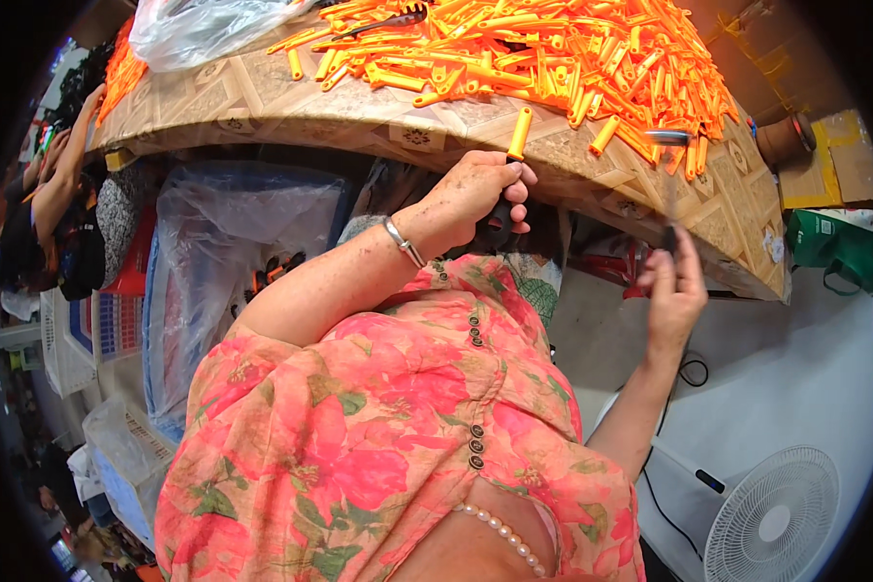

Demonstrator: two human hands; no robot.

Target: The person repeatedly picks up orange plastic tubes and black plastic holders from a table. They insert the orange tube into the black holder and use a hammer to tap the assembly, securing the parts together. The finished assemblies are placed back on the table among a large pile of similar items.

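At the near edge of the table (262, 102), a long surface with a wood-patterned cover, the left hand (490, 189) is gripping an orange-and-black plastic utensil (521, 133). Thumb and fingers are wrapping its middle; the orange end is standing nearly upright above the fist, and the black end is hanging below, on the wearer's side of the table. Toward the table's right end, the right hand (677, 291) is clasping the dark grip of a slim, straight tool (669, 238). Its crosswise, metallic-looking head is showing over the table, beside a heap of glossy orange plastic handles (543, 58).

By appearance, the utensil is likely being light, stiff, slightly slippery and hardly fragile; a firm hold around its middle is seeming soundest.

The fist is hiding where orange meets black, and fingers and shadow are obscuring the black end's form. Blur is smearing the tool's shaft and head, leaving its kind, and any contact with the heap, undetermined. The upper rim is cutting off the heap's far side.
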